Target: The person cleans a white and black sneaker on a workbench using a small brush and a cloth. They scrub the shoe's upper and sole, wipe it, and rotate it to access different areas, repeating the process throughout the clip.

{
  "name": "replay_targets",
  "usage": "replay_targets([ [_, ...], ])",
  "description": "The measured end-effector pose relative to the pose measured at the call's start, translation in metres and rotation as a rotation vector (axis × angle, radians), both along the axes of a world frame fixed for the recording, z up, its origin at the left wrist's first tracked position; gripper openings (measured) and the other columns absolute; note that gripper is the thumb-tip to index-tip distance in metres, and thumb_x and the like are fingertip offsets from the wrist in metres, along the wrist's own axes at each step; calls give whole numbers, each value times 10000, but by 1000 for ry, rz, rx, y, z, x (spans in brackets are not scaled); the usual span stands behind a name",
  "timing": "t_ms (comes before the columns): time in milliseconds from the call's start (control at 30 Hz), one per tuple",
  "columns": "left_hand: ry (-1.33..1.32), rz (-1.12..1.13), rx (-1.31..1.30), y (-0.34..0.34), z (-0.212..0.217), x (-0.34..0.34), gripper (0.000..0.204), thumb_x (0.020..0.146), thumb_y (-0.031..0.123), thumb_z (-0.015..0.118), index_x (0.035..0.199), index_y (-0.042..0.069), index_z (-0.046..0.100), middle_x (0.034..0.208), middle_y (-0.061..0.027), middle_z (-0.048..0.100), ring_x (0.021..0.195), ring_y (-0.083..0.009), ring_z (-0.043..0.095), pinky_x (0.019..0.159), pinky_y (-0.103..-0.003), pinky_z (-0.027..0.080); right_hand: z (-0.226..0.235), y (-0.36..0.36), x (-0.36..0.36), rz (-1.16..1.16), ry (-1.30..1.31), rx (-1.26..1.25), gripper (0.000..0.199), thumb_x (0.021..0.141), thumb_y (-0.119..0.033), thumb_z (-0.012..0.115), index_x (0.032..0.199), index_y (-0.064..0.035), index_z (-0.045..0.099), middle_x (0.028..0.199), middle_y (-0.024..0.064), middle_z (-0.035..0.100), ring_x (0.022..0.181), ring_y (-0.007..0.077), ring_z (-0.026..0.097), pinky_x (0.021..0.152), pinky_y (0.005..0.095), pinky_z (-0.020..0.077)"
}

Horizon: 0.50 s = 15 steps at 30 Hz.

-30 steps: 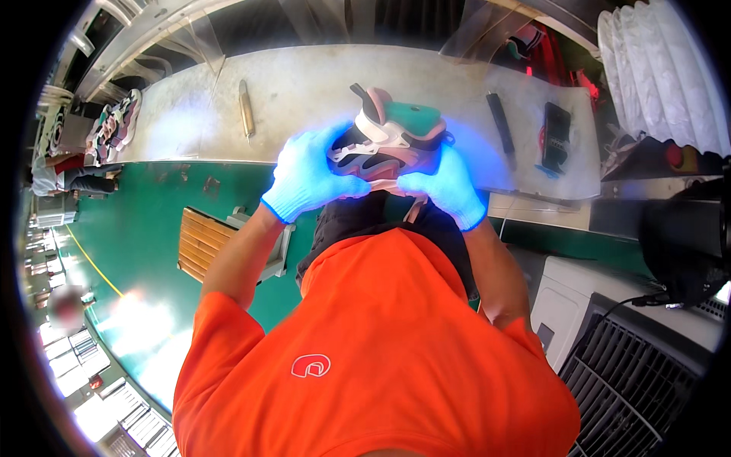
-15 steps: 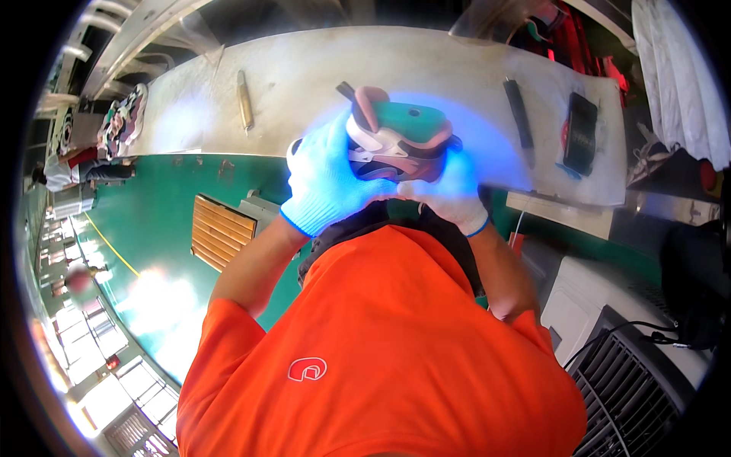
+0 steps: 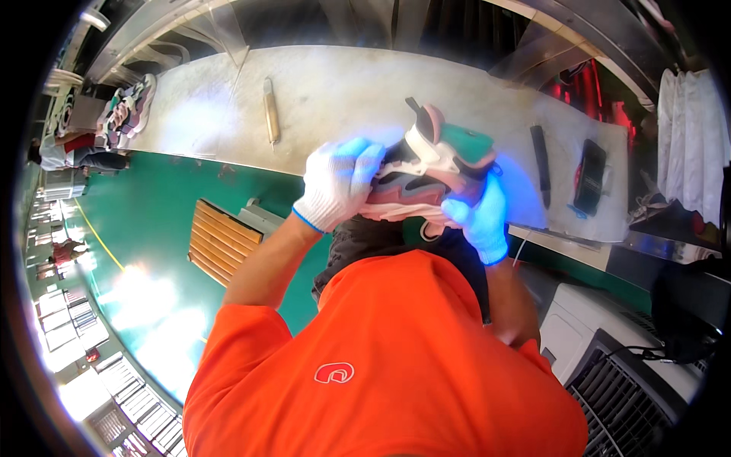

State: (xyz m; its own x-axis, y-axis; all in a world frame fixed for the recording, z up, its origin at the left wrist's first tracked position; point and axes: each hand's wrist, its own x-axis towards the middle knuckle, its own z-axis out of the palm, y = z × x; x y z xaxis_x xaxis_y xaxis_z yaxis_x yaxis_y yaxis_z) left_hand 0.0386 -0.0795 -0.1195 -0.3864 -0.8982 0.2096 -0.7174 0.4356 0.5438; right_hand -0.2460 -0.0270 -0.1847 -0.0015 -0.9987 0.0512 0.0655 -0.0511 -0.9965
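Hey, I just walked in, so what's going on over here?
Someone in an orange shirt is holding a shoe in two gloved hands at the near edge of a pale bench. The left hand grips its left end; the right hand has the right end, thumb low on its near side. On the bench lie a brass-coloured tool to the left, and a dark bar and a phone to the right.

A small curling emblem point(image 3: 334, 372), outlined in white around a red fill, sits on the chest of a worker's orange shirt point(image 3: 396, 320), to the left of center. No words or numbers can be read there or anywhere else in view.
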Motion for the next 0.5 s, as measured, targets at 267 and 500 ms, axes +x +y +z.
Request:
replay_targets([
  [267, 202, -294, 528, -21, 26, 35, 971, 807, 325, 955, 1668, 88, 577, 1439, -148, 740, 1307, -266, 698, 1166, -363, 527, 12, -4, -7, 39, 108, -6, 741, 877, -173, 953, 1492, 22, 589, 1363, 112, 732, 1230, 204, 702, 1087, 387, 577],
  [500, 183, -164, 637, -10, 40, 18, 1114, 671, 231, 1027, 1678, 86, 575, 1328, -131, 794, 1177, -219, 738, 1099, -354, 567, 10, 1, -9, 98, 3, 97, 714, 893, -191, 921, 1483, 42, 596, 1379, 135, 738, 1244, 217, 714, 1086, 398, 585],
])
